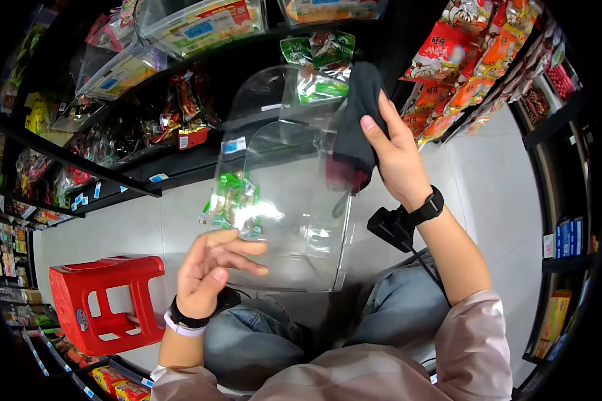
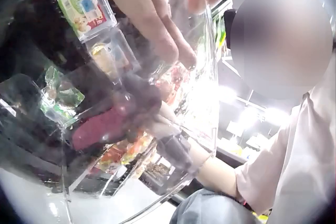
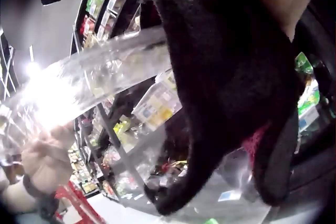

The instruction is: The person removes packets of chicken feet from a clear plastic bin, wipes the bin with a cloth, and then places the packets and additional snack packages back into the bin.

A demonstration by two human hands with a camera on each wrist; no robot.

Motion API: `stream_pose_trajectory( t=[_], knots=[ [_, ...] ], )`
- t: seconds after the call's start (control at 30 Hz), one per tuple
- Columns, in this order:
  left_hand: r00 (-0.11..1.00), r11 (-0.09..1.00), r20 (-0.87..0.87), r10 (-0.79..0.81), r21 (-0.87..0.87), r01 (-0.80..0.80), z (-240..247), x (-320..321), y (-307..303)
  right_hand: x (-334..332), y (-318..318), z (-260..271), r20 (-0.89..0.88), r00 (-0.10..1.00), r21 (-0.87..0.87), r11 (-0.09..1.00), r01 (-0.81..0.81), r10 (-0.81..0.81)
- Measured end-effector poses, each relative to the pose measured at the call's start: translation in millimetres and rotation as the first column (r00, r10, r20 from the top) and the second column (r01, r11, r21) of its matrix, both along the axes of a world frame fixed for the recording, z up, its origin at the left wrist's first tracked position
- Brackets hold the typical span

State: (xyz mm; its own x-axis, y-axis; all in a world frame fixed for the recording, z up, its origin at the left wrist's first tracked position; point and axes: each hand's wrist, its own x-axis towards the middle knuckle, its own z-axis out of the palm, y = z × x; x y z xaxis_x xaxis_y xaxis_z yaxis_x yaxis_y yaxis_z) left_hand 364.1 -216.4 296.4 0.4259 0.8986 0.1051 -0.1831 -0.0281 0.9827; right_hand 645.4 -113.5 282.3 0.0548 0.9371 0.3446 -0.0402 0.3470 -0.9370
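A clear plastic bin (image 1: 294,234) is tilted over the person's lap. The right hand (image 1: 401,150) grips a black cloth (image 1: 358,113) draped over the bin's right edge, thumb on the near side. Part of the cloth, dark red (image 2: 100,127), shows through the plastic in the left wrist view. At the bin's lower left is the left hand (image 1: 211,264), its fingers loosely bent and spread against the plastic. Green snack packets (image 1: 231,200) overlap the bin's left side in the head view. Black cloth (image 3: 231,71) fills much of the right wrist view and hides the right fingertips.
A red plastic stool (image 1: 107,301) stands on the tiled floor at left. Shelves with clear bins (image 1: 204,27) and packaged snacks run along the back. Red and orange snack bags (image 1: 441,53) hang at the upper right. Another shelf (image 1: 562,264) borders the right side.
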Motion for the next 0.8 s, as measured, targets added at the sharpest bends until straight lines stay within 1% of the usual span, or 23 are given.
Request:
stream_pose_trajectory(
  t=[0.03,0.07,0.1,0.13,0.17,0.2,0.23,0.27,0.3,0.33,0.37,0.4,0.43,0.47,0.5,0.57,0.63,0.7,0.77,0.8],
  knots=[
    [0.992,0.994,0.076,0.098,-0.049,-0.094,1.0,0.7,-0.1,-4.1,-2.6,1.8,-0.195,0.979,-0.033,0.997,-0.064,0.057],
    [0.987,0.992,0.11,0.121,-0.035,-0.118,-2.0,-2.2,2.0,-11.4,-7.7,7.3,-0.308,0.949,-0.119,0.987,-0.107,0.066],
    [0.987,0.993,0.109,0.12,-0.035,-0.117,-4.3,-6.1,4.0,-16.8,-15.1,10.7,-0.417,0.907,-0.196,0.968,-0.159,0.065],
    [0.971,0.99,0.196,0.14,-0.045,-0.133,-5.7,-10.4,6.3,-19.7,-22.5,-5.7,0.016,0.997,0.105,0.991,-0.083,0.082],
    [0.947,0.987,0.28,0.159,-0.056,-0.149,-5.7,-14.8,8.7,-20.6,-32.4,-12.7,0.23,0.97,0.233,0.963,-0.133,0.079],
    [0.938,0.987,0.307,0.161,-0.035,-0.158,-4.5,-18.9,11.4,-30.0,-43.1,-15.2,0.214,0.974,0.222,0.967,-0.127,0.078],
    [0.94,0.987,0.301,0.16,-0.028,-0.159,-5.6,-24.5,14.7,-36.5,-50.6,-8.4,0.473,0.879,0.244,0.968,-0.064,-0.061],
    [0.906,0.981,0.377,0.191,-0.051,-0.186,-8.3,-30.5,17.9,-43.3,-58.9,0.6,0.457,0.889,0.25,0.96,-0.124,-0.003],
    [0.865,0.975,0.451,0.222,-0.077,-0.21,-9.1,-34.7,20.2,-46.7,-69.7,12.2,0.501,0.864,0.249,0.95,-0.19,0.042],
    [0.839,0.969,0.485,0.249,-0.131,-0.211,-4.0,-35.7,21.3,-50.9,-77.1,20.2,0.49,0.867,0.243,0.94,-0.239,0.093],
    [0.841,0.968,0.481,0.25,-0.133,-0.212,-3.7,-39.9,21.9,-53.8,-81.7,24.7,0.478,0.866,0.236,0.929,-0.285,0.144],
    [0.83,0.983,0.528,0.178,-0.128,-0.13,-3.9,-45.4,23.4,-53.9,-83.0,26.2,0.474,0.869,0.235,0.931,-0.28,0.142],
    [0.812,0.992,0.575,0.103,-0.116,-0.044,-3.9,-47.8,25.6,-53.5,-83.3,27.2,0.508,0.854,0.257,0.925,-0.279,0.116],
    [0.813,0.98,0.555,0.178,-0.178,-0.093,-3.0,-47.4,22.8,-52.6,-83.4,27.7,0.54,0.837,0.278,0.92,-0.277,0.088],
    [0.815,0.98,0.553,0.173,-0.181,-0.085,-4.6,-47.1,23.1,-50.0,-80.0,28.9,0.539,0.838,0.275,0.923,-0.268,0.083],
    [0.82,0.993,0.568,0.067,-0.119,0.001,-8.8,-45.8,24.1,-40.0,-62.2,33.7,0.661,0.747,0.342,0.915,-0.212,-0.074],
    [0.837,0.992,0.546,0.031,-0.117,0.04,-5.7,-44.5,20.9,-32.5,-42.8,27.3,0.53,0.846,0.35,0.924,-0.153,-0.061],
    [0.855,0.99,0.519,-0.007,-0.115,0.078,-6.0,-48.9,20.0,-21.1,-24.4,24.5,0.503,0.858,0.383,0.918,-0.108,-0.109],
    [0.778,0.958,0.585,-0.229,-0.007,0.287,-13.6,-59.1,21.4,-13.1,-11.4,32.0,0.481,0.855,0.445,0.894,-0.049,-0.192],
    [0.764,0.954,0.598,-0.243,0.005,0.299,-14.1,-60.7,20.3,-8.7,-3.1,29.8,0.432,0.883,0.442,0.897,-0.029,-0.184]
  ],
)
